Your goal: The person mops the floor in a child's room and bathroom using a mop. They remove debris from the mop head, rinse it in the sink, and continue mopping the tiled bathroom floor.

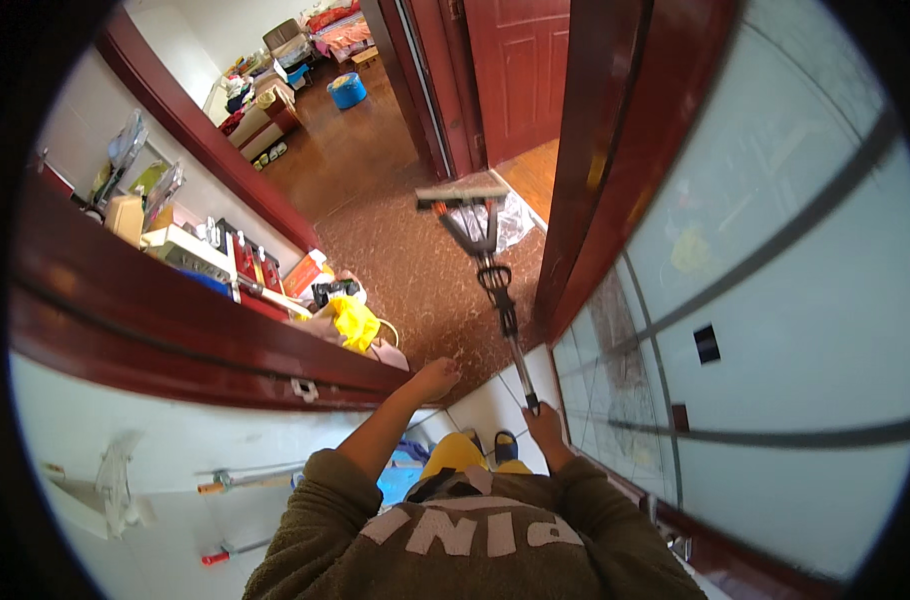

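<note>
My right hand (546, 431) grips the end of the metal handle of a sponge mop (516, 352). The mop extends forward through the doorway over a reddish-brown patterned floor (395, 255). Its wide pale head (461, 196), on a V-shaped frame with orange parts, is beside a clear plastic sheet or bag (511, 225). Part of that plastic is hidden behind the frame. My left hand (438, 379) is held out by the left door jamb, apart from the mop. Nothing shows in it, and its finger pose is unclear.
Dark red door frames (590, 187) flank the opening, with a frosted glass panel (785, 315) to my right. Beyond the left jamb lie a yellow bag (356, 322) and boxes. A blue round stool (347, 91) stands in the far room. White tiles (477, 412) lie around my slippers (506, 446).
</note>
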Demonstrator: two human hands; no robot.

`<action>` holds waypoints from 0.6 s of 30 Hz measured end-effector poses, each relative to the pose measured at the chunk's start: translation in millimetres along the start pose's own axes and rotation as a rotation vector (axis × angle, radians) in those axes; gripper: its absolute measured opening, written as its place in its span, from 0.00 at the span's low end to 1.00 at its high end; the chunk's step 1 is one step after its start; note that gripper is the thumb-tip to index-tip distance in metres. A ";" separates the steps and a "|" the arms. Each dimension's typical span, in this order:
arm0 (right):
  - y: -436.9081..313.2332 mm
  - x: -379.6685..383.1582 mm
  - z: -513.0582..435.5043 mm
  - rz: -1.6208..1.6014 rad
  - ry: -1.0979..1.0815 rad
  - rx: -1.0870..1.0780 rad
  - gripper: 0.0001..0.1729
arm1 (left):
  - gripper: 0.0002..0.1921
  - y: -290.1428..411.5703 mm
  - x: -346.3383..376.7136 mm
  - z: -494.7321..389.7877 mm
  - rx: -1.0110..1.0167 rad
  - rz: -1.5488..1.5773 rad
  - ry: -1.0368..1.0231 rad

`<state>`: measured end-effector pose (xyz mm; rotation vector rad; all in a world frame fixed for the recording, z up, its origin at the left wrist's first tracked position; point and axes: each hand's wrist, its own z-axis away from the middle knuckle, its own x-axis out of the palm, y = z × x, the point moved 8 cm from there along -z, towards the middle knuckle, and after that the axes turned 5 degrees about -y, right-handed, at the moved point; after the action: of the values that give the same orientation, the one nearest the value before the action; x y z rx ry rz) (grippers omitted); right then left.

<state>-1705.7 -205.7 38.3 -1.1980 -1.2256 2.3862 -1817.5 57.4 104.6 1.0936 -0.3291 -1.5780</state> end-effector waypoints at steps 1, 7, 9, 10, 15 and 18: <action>10.7 7.4 -7.0 0.066 -0.020 0.073 0.21 | 0.17 -9.0 -7.6 -12.0 -0.050 -0.085 0.007; 67.8 43.4 -53.1 0.098 -0.131 0.264 0.21 | 0.22 -66.6 -64.9 -95.0 -0.275 -0.560 -0.018; 77.6 54.5 -72.8 0.056 -0.212 0.377 0.22 | 0.23 -109.4 -79.9 -125.2 -0.359 -0.495 -0.038; 75.2 57.9 -84.6 0.095 -0.242 0.398 0.22 | 0.23 -131.3 -84.7 -139.9 -0.404 -0.404 -0.050; 36.1 53.8 -150.0 0.151 -0.255 0.466 0.22 | 0.24 -203.0 -113.2 -195.0 -0.497 -0.257 -0.195; 17.8 53.1 -187.5 0.146 -0.290 0.624 0.22 | 0.24 -216.0 -146.3 -223.7 -0.575 -0.454 -0.345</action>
<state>-1598.4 -80.1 -66.7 -0.7808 -0.3778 2.8047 -1787.0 332.5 -99.0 0.4596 0.1638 -2.0957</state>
